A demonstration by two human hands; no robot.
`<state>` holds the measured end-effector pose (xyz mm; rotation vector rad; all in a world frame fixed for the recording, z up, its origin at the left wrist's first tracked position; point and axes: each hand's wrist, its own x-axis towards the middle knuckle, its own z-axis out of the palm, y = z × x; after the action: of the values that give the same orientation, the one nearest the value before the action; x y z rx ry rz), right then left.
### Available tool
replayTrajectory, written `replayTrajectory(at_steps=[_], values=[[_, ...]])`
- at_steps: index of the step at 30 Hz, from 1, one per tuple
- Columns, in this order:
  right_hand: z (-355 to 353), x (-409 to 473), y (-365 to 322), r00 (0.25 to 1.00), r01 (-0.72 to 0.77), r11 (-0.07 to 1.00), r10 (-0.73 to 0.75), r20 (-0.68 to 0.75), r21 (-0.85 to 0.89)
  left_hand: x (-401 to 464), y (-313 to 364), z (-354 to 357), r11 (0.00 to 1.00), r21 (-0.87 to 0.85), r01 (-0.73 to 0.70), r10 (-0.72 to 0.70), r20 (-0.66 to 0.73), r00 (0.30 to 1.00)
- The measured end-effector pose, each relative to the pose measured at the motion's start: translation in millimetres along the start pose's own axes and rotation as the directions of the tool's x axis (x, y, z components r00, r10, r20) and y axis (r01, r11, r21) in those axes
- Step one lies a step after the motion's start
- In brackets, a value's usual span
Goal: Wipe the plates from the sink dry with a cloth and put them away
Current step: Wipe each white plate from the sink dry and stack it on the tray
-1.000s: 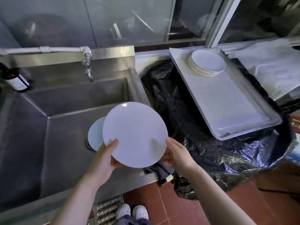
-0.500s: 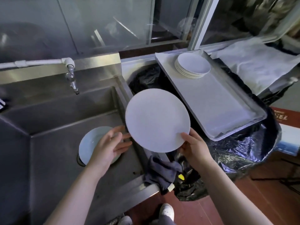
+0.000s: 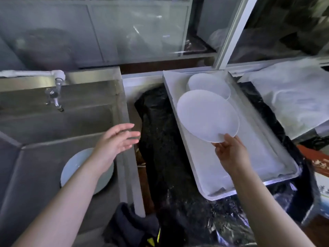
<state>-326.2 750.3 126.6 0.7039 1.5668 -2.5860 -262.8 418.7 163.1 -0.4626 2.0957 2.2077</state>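
The right hand (image 3: 231,154) is pinching a plate (image 3: 207,115) by its near rim only — holding it tilted above the tray (image 3: 249,164), just short of the stack (image 3: 210,84) at the tray's far end. The left hand (image 3: 115,139) is hovering empty, fingers spread, over the sink (image 3: 35,157) beside the tray, where another plate (image 3: 74,168) is lying. With one thin edge hold, the plate could slip and chip the stack — a risk, not a certainty.

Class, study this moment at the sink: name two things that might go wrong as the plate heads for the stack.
1. The right hand holds the white plate by its near rim only, tilted above the tray; it may slip.
2. Set down hard or off-centre, it could chip or shift the stacked plates.
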Motion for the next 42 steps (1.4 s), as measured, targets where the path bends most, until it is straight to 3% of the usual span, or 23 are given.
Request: replayTrajectory(at_steps=[6,17,22,28,31,34,38,42], values=[[-16.9,89.8,-35.8,0.999,-0.053,0.997,0.053,-0.008,-0.057,21.1,8.0,56.7,0.996,0.088,0.006,0.003,-0.102,0.995],[25.1,181.1,-64.8,0.996,-0.085,0.996,0.084,0.022,0.036,42.6,16.9,89.2,0.953,0.296,0.056,0.001,-0.190,0.982],[37.5,201.7,-67.3,0.995,-0.098,0.993,0.097,0.021,0.065,56.0,9.4,91.9,0.739,0.672,0.044,0.052,-0.122,0.991],[41.6,214.7,-67.5,0.995,-0.089,0.990,0.082,0.059,0.112,62.2,7.8,99.8,0.522,0.852,0.035,0.013,-0.049,0.999],[41.4,221.0,-70.7,0.995,-0.056,0.998,0.055,0.085,0.004,64.0,4.1,104.9,0.509,0.861,0.005,-0.033,0.014,0.999],[42.8,226.0,-74.8,0.992,0.033,0.976,-0.007,0.123,-0.216,65.1,0.3,108.4,0.525,0.851,-0.009,-0.076,0.058,0.995],[43.5,228.1,-76.0,0.977,0.211,0.823,-0.169,0.128,-0.528,66.7,-1.7,108.3,0.522,0.853,0.002,-0.088,0.051,0.995],[42.7,231.7,-68.7,0.987,0.143,0.736,-0.152,0.044,-0.662,68.8,-5.4,106.9,0.495,0.868,0.027,-0.095,0.023,0.995]])
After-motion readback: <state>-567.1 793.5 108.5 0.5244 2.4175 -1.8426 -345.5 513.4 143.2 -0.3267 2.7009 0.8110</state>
